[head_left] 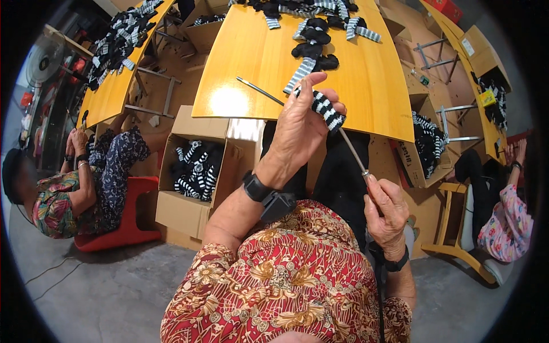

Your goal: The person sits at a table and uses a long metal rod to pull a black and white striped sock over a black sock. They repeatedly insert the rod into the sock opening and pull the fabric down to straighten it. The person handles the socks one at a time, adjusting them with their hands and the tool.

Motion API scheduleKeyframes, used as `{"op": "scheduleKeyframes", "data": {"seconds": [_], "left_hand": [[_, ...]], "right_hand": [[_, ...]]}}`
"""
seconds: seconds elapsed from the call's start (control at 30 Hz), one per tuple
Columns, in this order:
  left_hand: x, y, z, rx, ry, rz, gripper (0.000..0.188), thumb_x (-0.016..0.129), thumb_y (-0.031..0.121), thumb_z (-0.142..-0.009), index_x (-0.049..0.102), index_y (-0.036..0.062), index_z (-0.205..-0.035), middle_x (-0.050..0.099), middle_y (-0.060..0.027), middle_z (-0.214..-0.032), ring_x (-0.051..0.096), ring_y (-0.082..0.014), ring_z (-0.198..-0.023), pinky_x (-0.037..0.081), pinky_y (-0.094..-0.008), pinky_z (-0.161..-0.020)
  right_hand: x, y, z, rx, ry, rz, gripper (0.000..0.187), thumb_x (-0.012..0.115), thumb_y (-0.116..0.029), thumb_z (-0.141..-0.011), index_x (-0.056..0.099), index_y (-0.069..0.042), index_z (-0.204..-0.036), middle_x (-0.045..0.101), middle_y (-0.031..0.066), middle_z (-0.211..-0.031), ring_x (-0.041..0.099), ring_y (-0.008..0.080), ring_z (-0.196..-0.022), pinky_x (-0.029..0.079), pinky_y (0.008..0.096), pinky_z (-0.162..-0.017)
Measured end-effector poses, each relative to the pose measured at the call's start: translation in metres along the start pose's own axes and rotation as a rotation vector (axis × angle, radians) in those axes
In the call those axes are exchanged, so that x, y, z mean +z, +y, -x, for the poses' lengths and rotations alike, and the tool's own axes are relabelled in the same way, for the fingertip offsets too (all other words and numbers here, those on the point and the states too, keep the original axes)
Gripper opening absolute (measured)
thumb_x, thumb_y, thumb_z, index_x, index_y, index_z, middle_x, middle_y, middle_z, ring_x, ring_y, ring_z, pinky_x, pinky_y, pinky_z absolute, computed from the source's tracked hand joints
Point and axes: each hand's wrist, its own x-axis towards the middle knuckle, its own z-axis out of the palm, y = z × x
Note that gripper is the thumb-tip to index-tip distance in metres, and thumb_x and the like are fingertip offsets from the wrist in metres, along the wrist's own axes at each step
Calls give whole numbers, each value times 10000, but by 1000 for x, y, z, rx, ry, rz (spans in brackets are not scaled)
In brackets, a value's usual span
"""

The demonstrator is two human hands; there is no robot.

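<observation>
In my left hand (294, 131) is a tubular black-and-white striped knitted piece (327, 112), pinched between thumb and fingers just over the table's near edge. My right hand (386, 212), lower and to the right, is closed round the end of a thin metal rod (354, 150). That rod slants up to the lower end of the striped piece; its far tip is hidden there. Another slim rod section (260, 90) sticks out left of my left hand above the tabletop. Whether both sections are one rod, I cannot tell.
Black knitwear with grey-and-white striped ends (311, 48) lies heaped on the yellow table (246, 51). Cardboard boxes of striped knitwear stand left (183, 214) and right (416, 166) below it. One person (74, 194) sits far left, another (506, 211) far right, each by a table.
</observation>
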Motion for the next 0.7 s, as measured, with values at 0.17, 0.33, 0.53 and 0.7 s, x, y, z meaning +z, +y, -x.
{"op": "scheduleKeyframes", "data": {"seconds": [0.17, 0.33, 0.53, 0.7], "left_hand": [[-1, 2, -9, 1, 24, 67, 360, 449, 368, -1003, 474, 67, -1198, 525, -33, -881, 529, -116, -756, 485, -275, -726], [2, -13, -9, 55, 51, 32, 307, 441, 366, -1009, 462, 85, -1130, 446, -1, -801, 354, -46, -591, 327, -190, -526], [16, -27, -12, 130, 147, -78, 364, 443, 372, -1008, 444, 56, -1189, 358, 40, -694, 245, -23, -503, 232, -180, -437], [18, -38, -14, 101, 174, -103, 423, 467, 388, -1001, 436, 30, -1223, 295, 70, -638, 222, -17, -483, 213, -180, -425]], "right_hand": [[2, -3, 9, 14, 7, 44, 458, 662, 108, -710, 648, -16, -1151, 575, 100, -938, 600, 235, -749, 501, 325, -630], [13, -9, 7, -17, -6, 132, 465, 652, 113, -726, 632, 6, -1177, 565, 115, -935, 593, 253, -747, 503, 340, -649], [34, -19, 4, 74, 63, 74, 490, 644, 114, -732, 620, -1, -1207, 553, 125, -931, 598, 259, -741, 505, 347, -638], [38, -20, -7, 98, 68, 110, 503, 651, 110, -725, 618, -10, -1213, 548, 117, -932, 598, 258, -742, 503, 344, -632]]}}
